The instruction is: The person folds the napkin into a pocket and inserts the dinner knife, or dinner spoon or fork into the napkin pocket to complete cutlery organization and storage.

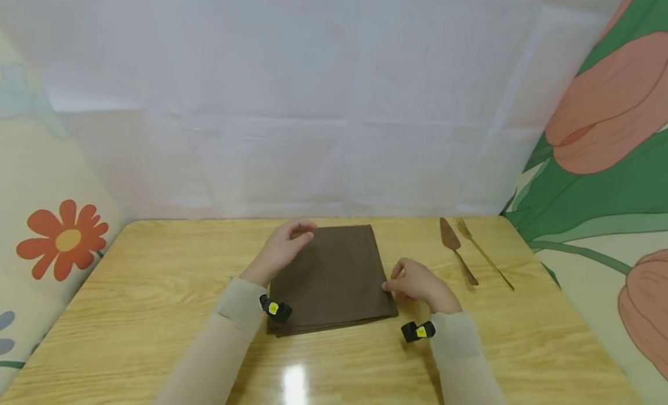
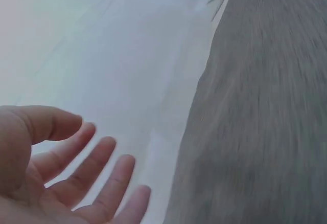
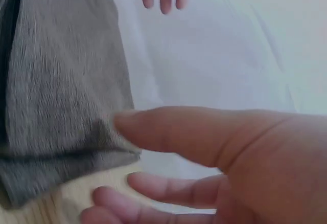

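Lying on the wooden surface (image 1: pixel 146 312), a dark brown folded cloth (image 1: pixel 334 283) sat between a person's two bare hands. The left hand (image 1: pixel 282 245), fingers relaxed and spread, held nothing near its far left corner. The right hand (image 1: pixel 417 280) was loosely open, thumb at the right edge; whether it touched was unclear. Flanking the cloth this way probably kept both edges within reach. A cake server (image 1: pixel 453 241) and a fork (image 1: pixel 487 257) lay to the right, seemingly placed out of the way. The cloth looked matte, finely textured and roughly square, layers showing along its near edge.
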`<act>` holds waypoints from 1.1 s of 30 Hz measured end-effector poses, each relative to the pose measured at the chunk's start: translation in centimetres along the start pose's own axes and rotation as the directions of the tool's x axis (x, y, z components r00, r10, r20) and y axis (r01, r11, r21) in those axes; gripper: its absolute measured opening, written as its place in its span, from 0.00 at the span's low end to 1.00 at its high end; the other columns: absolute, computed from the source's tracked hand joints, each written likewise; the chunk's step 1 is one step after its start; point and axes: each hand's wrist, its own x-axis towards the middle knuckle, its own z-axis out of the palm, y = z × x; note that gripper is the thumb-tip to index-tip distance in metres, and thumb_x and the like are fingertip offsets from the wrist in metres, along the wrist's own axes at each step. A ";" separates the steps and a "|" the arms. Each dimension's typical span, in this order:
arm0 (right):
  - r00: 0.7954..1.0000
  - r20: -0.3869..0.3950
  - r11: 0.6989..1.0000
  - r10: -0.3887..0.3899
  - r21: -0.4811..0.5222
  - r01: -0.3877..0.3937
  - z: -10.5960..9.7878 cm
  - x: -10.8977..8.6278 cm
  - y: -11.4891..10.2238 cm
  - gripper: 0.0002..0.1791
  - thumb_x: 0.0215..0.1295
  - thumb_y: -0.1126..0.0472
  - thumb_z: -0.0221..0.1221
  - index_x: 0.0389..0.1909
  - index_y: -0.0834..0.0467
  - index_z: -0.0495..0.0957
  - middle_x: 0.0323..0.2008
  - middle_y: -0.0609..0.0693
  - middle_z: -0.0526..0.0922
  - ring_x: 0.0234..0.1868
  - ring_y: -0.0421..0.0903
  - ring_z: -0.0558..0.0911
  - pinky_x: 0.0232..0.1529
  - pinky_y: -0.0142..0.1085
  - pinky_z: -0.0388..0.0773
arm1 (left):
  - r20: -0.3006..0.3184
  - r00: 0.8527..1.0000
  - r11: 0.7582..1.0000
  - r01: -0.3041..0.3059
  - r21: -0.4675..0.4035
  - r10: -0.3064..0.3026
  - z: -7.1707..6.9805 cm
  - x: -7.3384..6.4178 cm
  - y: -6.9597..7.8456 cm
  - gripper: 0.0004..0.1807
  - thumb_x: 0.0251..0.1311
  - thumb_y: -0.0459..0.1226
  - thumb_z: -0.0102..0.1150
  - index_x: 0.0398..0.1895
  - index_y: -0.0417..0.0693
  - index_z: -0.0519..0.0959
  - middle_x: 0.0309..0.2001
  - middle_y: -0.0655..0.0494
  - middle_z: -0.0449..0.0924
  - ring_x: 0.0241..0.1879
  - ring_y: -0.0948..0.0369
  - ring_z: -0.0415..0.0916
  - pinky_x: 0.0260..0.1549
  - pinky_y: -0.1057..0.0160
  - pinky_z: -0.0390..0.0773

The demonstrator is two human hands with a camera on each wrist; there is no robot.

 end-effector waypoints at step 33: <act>0.991 0.122 0.982 -0.052 0.186 0.029 -0.1 2.1 2.4 0.17 0.68 0.68 0.62 0.22 0.57 0.67 0.21 0.48 0.67 0.22 0.42 0.74 0.27 0.35 0.79 | 0.161 0.917 0.910 0.315 0.268 -0.365 -2.4 -6.2 -2.9 0.18 0.61 0.31 0.69 0.40 0.36 0.67 0.24 0.48 0.79 0.23 0.59 0.78 0.26 0.61 0.83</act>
